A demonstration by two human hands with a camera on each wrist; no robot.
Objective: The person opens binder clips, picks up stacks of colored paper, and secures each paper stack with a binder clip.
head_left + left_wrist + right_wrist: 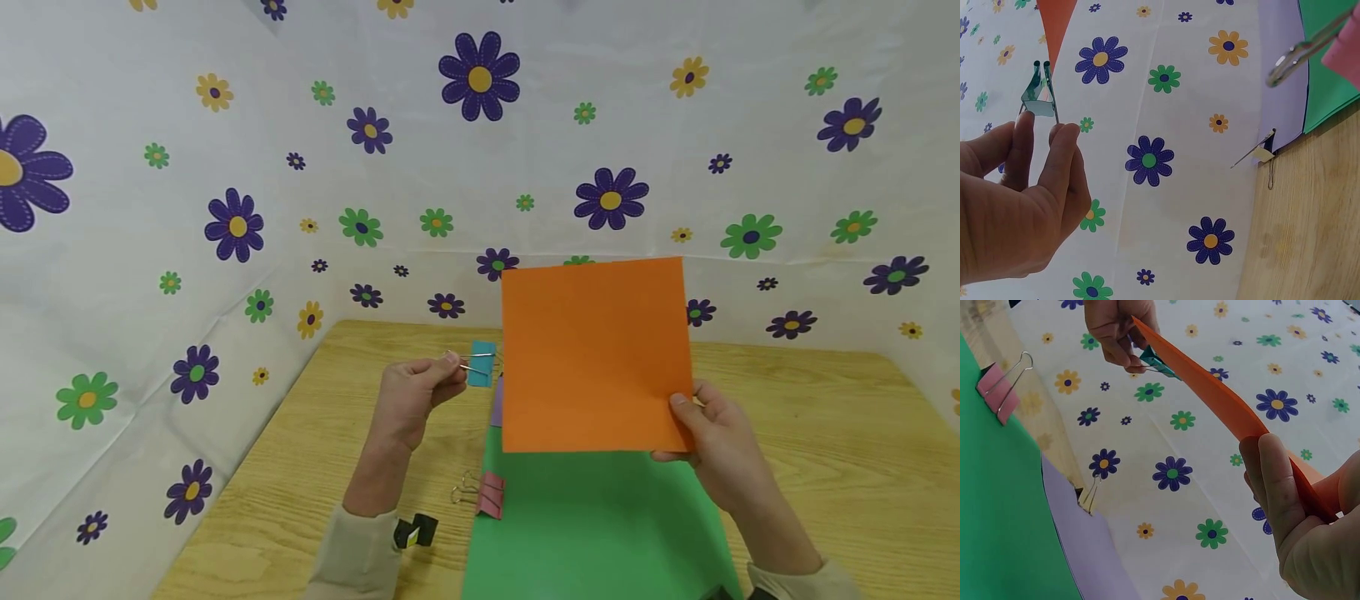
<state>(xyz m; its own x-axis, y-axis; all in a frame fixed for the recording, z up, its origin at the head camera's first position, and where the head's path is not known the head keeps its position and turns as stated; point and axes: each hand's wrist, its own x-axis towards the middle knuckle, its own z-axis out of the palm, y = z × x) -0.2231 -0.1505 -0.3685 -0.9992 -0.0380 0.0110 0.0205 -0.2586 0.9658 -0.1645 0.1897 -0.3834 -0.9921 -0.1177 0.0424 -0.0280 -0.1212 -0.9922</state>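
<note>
My left hand (411, 396) pinches the wire handles of a blue binder clip (481, 364) between thumb and fingers, raised above the table. In the left wrist view the clip's two lips stand apart. Just right of it in the head view, my right hand (716, 446) grips orange paper (592, 358) by its lower right corner, thumb on the near face. The paper is held up nearly upright, and its left edge comes close to the clip. Seen edge-on in the right wrist view, the orange paper (1210, 390) bends slightly.
Below lies green paper (600, 525) with a pink binder clip (491, 495) on its left edge. Purple paper (497, 404) shows beyond it, bearing a yellow binder clip (1264, 154). All rest on a wooden table (300, 467) against a flowered cloth (420, 167).
</note>
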